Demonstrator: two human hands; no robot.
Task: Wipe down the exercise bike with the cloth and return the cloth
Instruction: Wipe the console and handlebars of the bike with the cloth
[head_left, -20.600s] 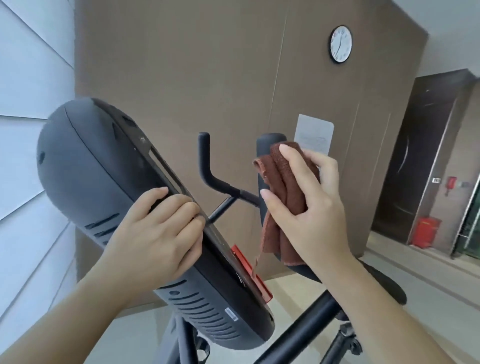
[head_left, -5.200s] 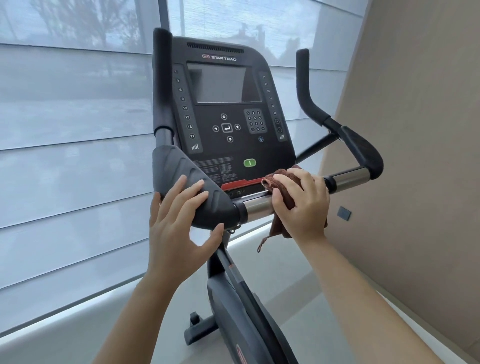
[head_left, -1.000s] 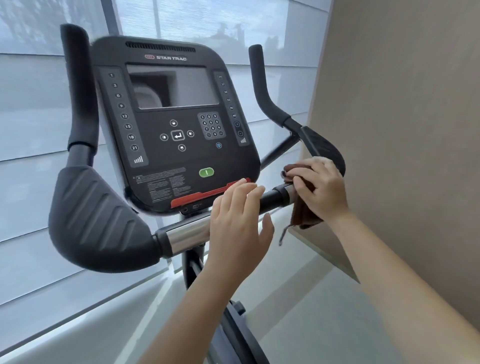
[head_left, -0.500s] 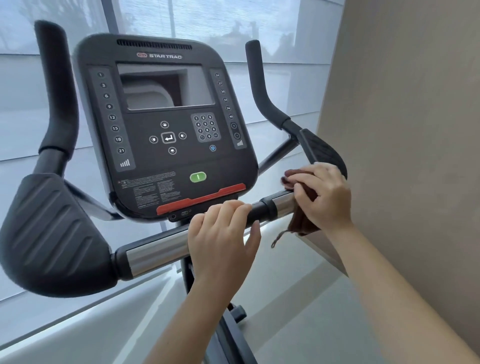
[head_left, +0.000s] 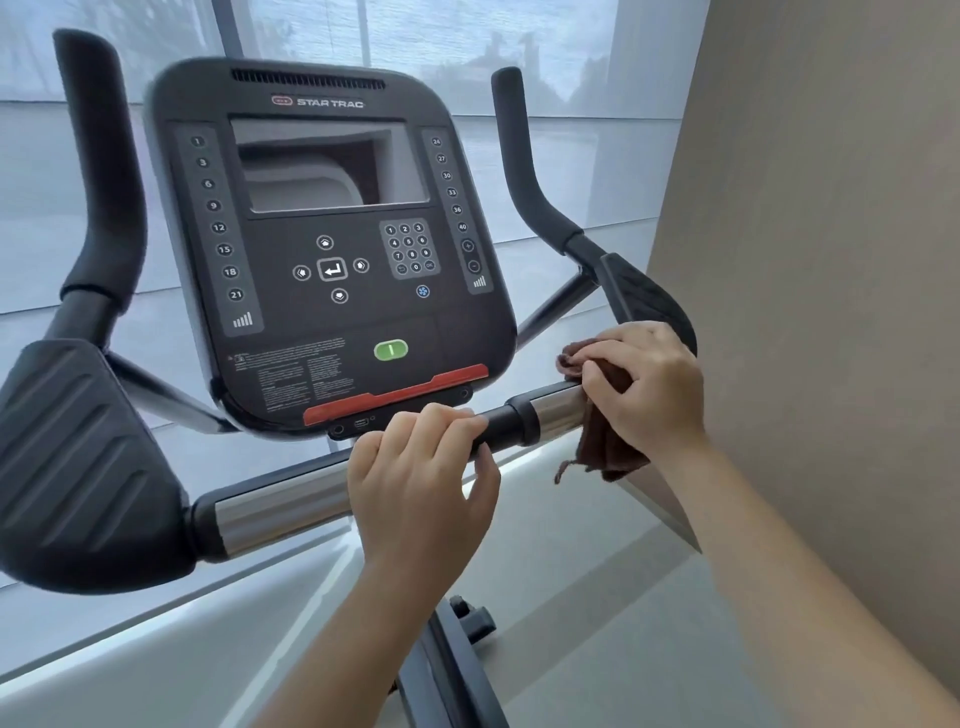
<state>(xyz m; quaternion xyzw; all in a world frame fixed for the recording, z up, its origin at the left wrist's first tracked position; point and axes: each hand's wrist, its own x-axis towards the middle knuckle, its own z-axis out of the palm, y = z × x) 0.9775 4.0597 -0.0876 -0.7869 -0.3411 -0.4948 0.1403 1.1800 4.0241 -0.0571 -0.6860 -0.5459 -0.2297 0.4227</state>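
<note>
Right hand (head_left: 644, 387): fingers curled round a bunched brown cloth (head_left: 605, 447), pressing it against the chrome section at the right end of the handlebar (head_left: 280, 506). One fold of the cloth shows above the fingers. The rest hangs below the bar, with a loose thread trailing at its lower left. Left hand (head_left: 421, 480): fingers wrapped over the top of the bar's black middle section, thumb underneath, a closed grip on the bar itself. It sits just left of the right chrome section and apart from the right hand. The bar runs from near left to far right across the view. Left elbow pad (head_left: 88, 467), black and ribbed, sits at the bar's near left end. Right elbow pad (head_left: 647, 299) lies just beyond the right hand and is partly hidden by it. Left upright grip (head_left: 104, 171) and right upright grip (head_left: 524, 171), both black, rise on either side of the console (head_left: 332, 249). The console is marked STAR TRAC, with a dark screen and a number keypad. A green button (head_left: 390, 349) sits low on its face, and a red strip (head_left: 395, 397) runs along the lower edge, directly above the left hand. The frame of the exercise bike (head_left: 448, 670) drops away beneath the left forearm. Far side: window blinds (head_left: 571, 156), translucent. Right side: beige wall (head_left: 831, 260).
</note>
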